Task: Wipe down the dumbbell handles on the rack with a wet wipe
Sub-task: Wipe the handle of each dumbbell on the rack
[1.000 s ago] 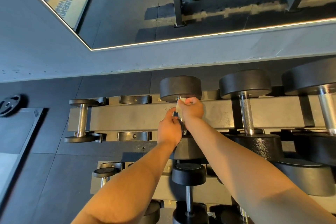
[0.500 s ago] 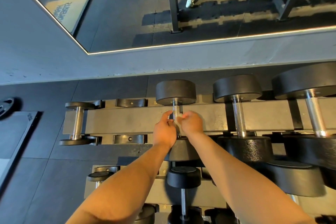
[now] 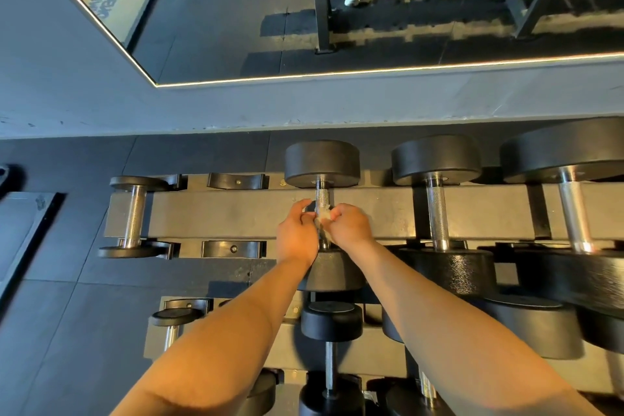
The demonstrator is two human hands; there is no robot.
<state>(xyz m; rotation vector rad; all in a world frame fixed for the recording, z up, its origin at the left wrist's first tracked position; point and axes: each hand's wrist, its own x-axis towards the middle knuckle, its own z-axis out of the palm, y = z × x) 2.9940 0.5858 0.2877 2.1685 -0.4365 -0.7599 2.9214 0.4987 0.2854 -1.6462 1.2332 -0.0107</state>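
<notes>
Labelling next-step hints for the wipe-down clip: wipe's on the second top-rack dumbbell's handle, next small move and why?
Probably slide the wet wipe along the handle toward the far head. The right hand pinches it near the close end of the bar, with the left hand alongside, and the knurled stretch beyond shows bare.

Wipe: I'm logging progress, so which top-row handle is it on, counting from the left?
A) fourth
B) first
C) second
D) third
C: the wipe sits on the second handle, between the left hand and right hand.
</notes>
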